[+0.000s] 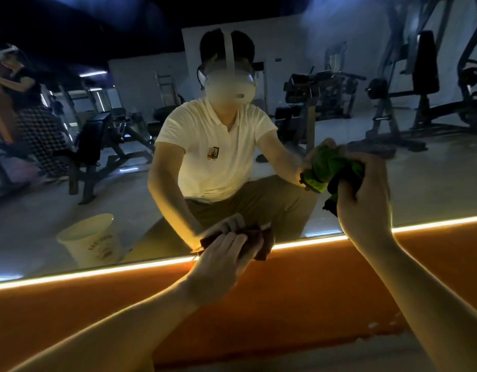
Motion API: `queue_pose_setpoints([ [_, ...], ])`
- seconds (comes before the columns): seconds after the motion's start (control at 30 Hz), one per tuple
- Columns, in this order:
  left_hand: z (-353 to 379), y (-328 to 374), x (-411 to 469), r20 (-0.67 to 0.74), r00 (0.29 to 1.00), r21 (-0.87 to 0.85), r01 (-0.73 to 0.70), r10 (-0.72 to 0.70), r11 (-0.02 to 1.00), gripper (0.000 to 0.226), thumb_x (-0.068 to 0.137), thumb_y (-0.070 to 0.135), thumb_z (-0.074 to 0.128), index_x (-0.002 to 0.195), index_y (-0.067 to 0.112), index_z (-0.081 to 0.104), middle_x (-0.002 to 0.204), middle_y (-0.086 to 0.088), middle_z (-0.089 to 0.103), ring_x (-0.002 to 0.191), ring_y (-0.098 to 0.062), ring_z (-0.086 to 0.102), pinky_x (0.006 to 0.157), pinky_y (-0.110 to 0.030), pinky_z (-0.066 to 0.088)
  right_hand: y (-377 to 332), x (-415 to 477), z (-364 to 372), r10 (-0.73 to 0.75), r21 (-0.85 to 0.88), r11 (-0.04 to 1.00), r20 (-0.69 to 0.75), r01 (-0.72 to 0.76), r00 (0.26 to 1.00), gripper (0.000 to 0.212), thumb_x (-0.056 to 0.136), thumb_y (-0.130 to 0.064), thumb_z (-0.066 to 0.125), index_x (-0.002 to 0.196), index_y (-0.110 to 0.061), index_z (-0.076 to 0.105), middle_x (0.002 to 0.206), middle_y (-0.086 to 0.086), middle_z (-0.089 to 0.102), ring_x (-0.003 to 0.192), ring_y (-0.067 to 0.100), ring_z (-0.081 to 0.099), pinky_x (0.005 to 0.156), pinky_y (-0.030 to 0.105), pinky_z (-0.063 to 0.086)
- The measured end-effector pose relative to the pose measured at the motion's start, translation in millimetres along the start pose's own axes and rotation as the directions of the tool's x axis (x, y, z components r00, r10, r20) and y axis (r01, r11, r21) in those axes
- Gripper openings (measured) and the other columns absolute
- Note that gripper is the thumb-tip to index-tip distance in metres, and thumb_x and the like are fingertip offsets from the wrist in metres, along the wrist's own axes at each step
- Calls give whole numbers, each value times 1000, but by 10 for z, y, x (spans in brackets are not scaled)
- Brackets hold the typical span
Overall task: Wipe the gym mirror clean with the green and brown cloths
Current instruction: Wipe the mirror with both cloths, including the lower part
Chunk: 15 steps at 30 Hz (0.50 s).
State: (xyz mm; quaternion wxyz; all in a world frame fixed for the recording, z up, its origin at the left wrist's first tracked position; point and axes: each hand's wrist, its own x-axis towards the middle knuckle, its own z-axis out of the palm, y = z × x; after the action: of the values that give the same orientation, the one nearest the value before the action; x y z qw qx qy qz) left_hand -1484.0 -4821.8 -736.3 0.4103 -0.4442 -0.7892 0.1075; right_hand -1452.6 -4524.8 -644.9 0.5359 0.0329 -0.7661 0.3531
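The gym mirror (130,200) fills the upper view, its lower edge lit by an orange strip. My left hand (221,261) presses the brown cloth (261,247) flat against the glass at the mirror's bottom edge, fingers straight. Higher and to the right, my right hand (366,200) grips the bunched green cloth (331,167) against the glass. My reflection crouches in the mirror, in a white shirt, mirroring both hands.
A glowing light strip (98,272) runs along the mirror's base above an orange wall band (285,304). The glass reflects a white bucket (91,244) on the floor, weight benches and machines, and another person at far left.
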Motion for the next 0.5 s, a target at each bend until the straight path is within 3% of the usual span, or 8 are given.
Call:
queue_pose_setpoints([
  [0.07, -42, -68, 51, 12, 999, 17, -35, 35, 999, 54, 97, 13, 50, 151, 13, 45, 116, -13, 51, 101, -26, 54, 87, -43, 56, 14, 9, -47, -34, -16, 999, 8, 34, 999, 31, 96, 5, 55, 125, -3, 52, 122, 10, 54, 100, -5, 46, 74, 7, 43],
  [0.13, -212, -225, 271, -31, 999, 60, -35, 37, 998, 58, 92, 16, 65, 149, 14, 52, 115, -13, 54, 103, -26, 55, 91, -45, 53, 43, 21, -70, -79, -32, 996, 16, 79, 997, 29, 96, 4, 54, 124, -2, 52, 120, 12, 55, 97, -4, 47, 74, 11, 42],
  [0.2, -442, -420, 651, -185, 982, 58, 52, -41, 997, 64, 87, 14, 75, 147, 11, 53, 118, -15, 52, 108, -29, 52, 96, -48, 48, 85, 39, -77, -96, -43, 994, 8, 96, 995, 27, 96, 4, 53, 123, 0, 52, 119, 14, 55, 92, -3, 47, 71, 12, 42],
  [0.27, -677, -601, 1090, -366, 918, 47, 183, -153, 982, 56, 91, 12, 68, 145, 8, 51, 126, -20, 46, 113, -33, 47, 98, -44, 42, 146, 39, -71, -72, -57, 996, 2, 72, 997, 28, 96, 4, 53, 124, 1, 52, 120, 15, 55, 92, -3, 46, 71, 10, 41],
  [0.33, -807, -681, 1443, -459, 854, 21, 285, -244, 958, 50, 96, 13, 64, 144, 6, 51, 129, -22, 46, 115, -33, 46, 97, -39, 38, 212, 38, -88, -43, -66, 997, 0, 43, 999, 29, 97, 5, 54, 125, 2, 53, 121, 16, 56, 93, -6, 45, 69, 8, 41],
  [0.4, -759, -611, 1604, -470, 833, -38, 311, -292, 950, 48, 98, 14, 63, 144, 6, 50, 131, -20, 43, 115, -34, 47, 97, -40, 41, 280, 45, -119, -22, -63, 998, -3, 22, 1000, 28, 97, 5, 54, 124, 2, 53, 120, 15, 56, 92, -7, 44, 66, 4, 43],
  [0.5, -425, -200, 1393, -342, 921, -57, 180, -189, 982, 52, 95, 12, 63, 145, 6, 50, 129, -20, 39, 115, -34, 49, 96, -48, 51, 382, 61, -173, -14, -53, 998, -5, 14, 1000, 27, 96, 6, 53, 123, 1, 53, 118, 14, 55, 82, -5, 47, 64, 8, 42],
])
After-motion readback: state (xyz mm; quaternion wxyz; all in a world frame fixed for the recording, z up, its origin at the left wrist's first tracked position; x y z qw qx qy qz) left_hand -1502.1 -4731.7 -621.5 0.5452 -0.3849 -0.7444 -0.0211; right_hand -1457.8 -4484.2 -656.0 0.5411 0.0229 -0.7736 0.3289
